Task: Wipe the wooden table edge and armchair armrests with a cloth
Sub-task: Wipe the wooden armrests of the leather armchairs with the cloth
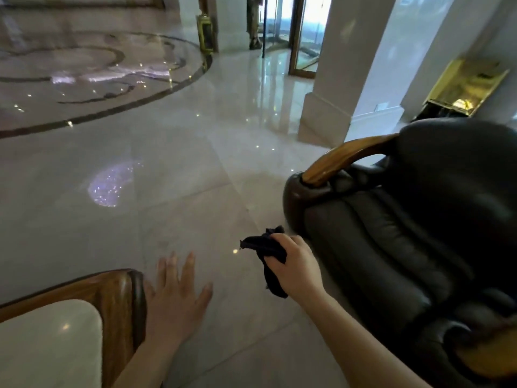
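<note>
Right hand (293, 264) clenched on dark cloth (270, 254) hanging lengthwise downward at lower centre, left hand (176, 298) spread, empty.

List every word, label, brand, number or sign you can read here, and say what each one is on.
No legible text anywhere in the head view.
Gold stand by the column: its sloped face has dark marks, too blurred to read.
Gold-framed sign far across the floor: too small and blurred to read.
Dark cloth in the right hand, wooden table edge, black armchair and its wooden armrest: no lettering visible.
</note>
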`<action>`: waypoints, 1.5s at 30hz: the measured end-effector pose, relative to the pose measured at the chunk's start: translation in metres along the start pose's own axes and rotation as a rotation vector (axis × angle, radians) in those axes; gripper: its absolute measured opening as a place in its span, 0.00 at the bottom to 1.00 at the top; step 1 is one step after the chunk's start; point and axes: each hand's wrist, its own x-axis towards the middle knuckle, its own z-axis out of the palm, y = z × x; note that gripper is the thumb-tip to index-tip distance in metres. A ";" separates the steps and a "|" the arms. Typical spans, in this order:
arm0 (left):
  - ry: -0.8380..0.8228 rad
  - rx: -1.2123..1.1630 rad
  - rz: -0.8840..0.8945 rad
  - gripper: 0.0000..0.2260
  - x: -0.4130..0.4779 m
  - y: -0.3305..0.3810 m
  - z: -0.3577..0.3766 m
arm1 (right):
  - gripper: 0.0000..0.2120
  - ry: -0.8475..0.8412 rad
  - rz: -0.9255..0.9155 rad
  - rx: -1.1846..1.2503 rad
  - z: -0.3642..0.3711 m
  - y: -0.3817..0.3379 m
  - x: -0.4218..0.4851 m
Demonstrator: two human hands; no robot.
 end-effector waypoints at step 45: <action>-0.261 -0.084 1.323 0.38 0.019 0.526 0.089 | 0.19 0.879 0.953 -0.026 -0.253 0.269 -0.190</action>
